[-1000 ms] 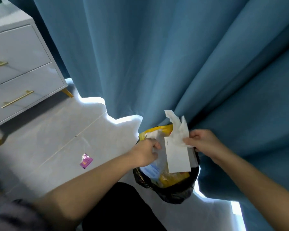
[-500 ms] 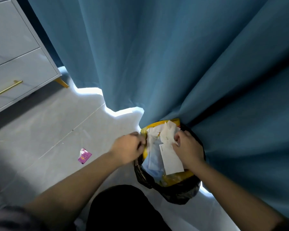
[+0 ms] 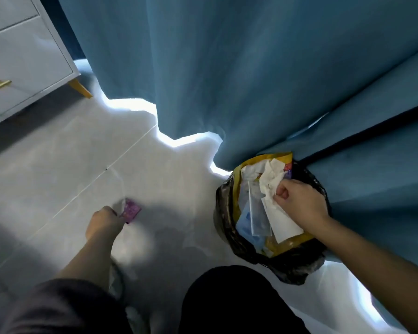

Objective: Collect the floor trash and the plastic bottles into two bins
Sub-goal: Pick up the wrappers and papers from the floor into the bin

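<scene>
A bin lined with a black bag (image 3: 297, 266) stands on the floor against the blue curtain, stuffed with a yellow packet, blue wrappers and white paper. My right hand (image 3: 299, 201) is over the bin and pinches a crumpled white tissue (image 3: 270, 179) with a flat white paper (image 3: 281, 220) beneath it. My left hand (image 3: 105, 222) is down at the floor, its fingers on a small purple wrapper (image 3: 130, 210); the grip itself is blurred. No plastic bottle is in view.
A white drawer cabinet (image 3: 22, 59) with gold handles and legs stands at the upper left. The blue curtain (image 3: 251, 68) hangs behind the bin. Grey floor tiles (image 3: 58, 165) spread to the left. My dark-clothed knee (image 3: 232, 302) is at the bottom.
My left hand left the bin and reached left down to the purple wrapper. My right hand stayed at the bin, pushing the tissue and paper lower. The view tilted down.
</scene>
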